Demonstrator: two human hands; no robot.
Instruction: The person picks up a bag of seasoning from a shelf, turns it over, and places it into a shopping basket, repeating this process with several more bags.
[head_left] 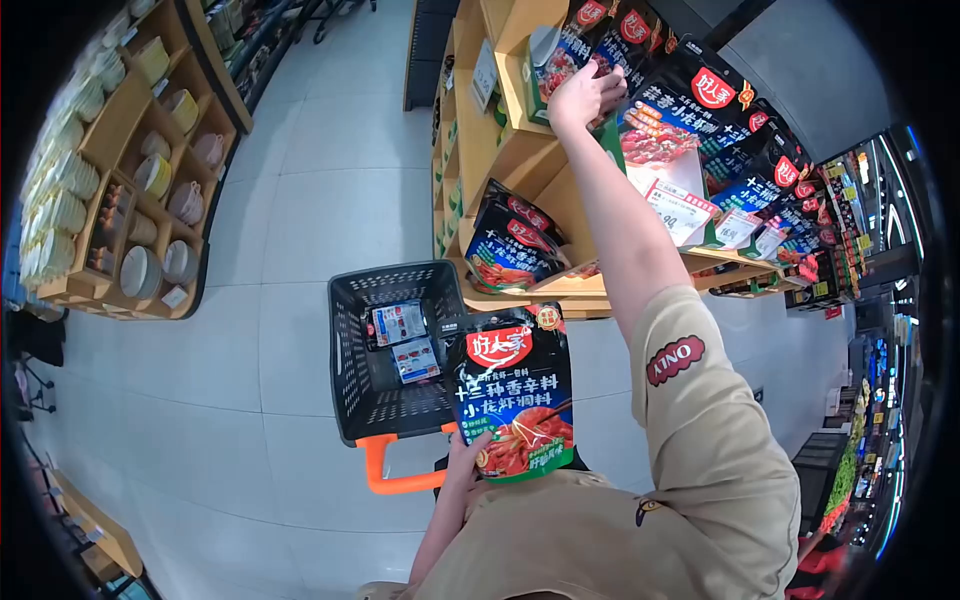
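My left hand point(466, 457) is closed on the lower left edge of a black seasoning pouch point(510, 400) with a red logo and a crayfish picture, held upright in front of my body. My right arm stretches up to the display shelf. There my right hand point(588, 97), fingers bent, grips the edge of another black seasoning pouch point(628, 45) in the row; its fingertips are partly hidden. A black shopping basket point(345, 350) with an orange handle point(376, 468) is beside the held pouch. Two flat printed packs point(408, 345) lie in it.
More black pouches point(705, 105) fill the wooden shelf point(590, 225) behind price cards point(683, 212). Others point(515, 240) stand in its lower bin. At the left, a wooden rack point(110, 240) carries bowls and dishes. Grey tiled floor point(300, 210) runs between.
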